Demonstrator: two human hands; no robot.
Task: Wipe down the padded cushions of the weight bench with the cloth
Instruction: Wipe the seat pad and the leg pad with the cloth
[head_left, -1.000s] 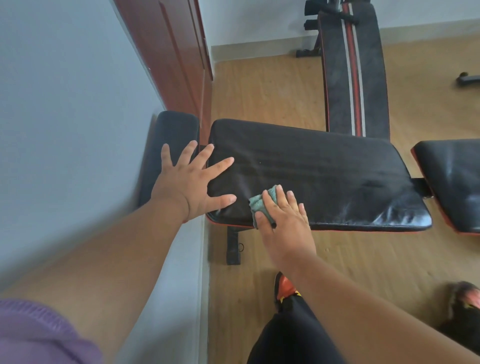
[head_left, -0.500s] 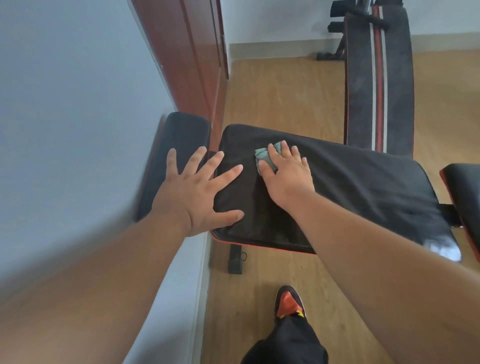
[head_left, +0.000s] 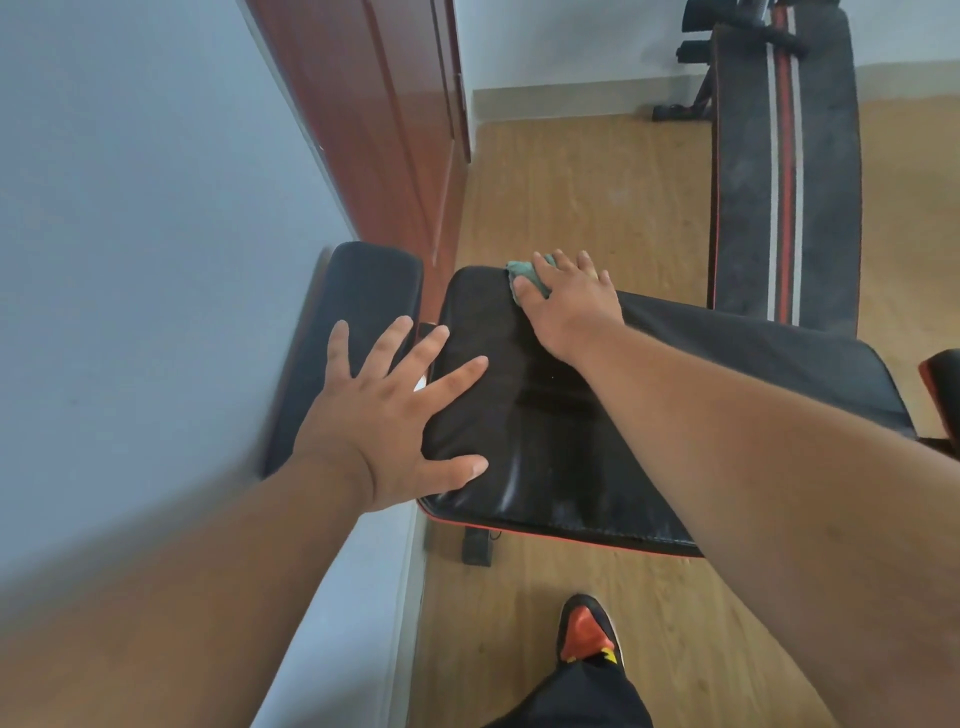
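Note:
The black padded cushion (head_left: 545, 441) of the weight bench lies across the middle, with a red trim along its near edge. My left hand (head_left: 384, 426) rests flat on its left end with fingers spread. My right hand (head_left: 571, 306) is at the cushion's far left corner and holds a bunched teal cloth (head_left: 522, 275) against the pad. The cloth shows between thumb and forefinger; the rest is hidden under the hand. A smaller black pad (head_left: 363, 291) sits to the left against the wall.
A grey wall (head_left: 130, 208) and a red-brown cabinet (head_left: 374, 130) stand close on the left. A second black bench with red and white stripes (head_left: 784, 171) lies behind. Another pad's edge (head_left: 943, 384) shows at far right. My shoe (head_left: 587, 631) is on the wooden floor.
My right hand has slid the cloth from the cushion's near edge across to its far left corner. My left hand has stayed flat on the left end.

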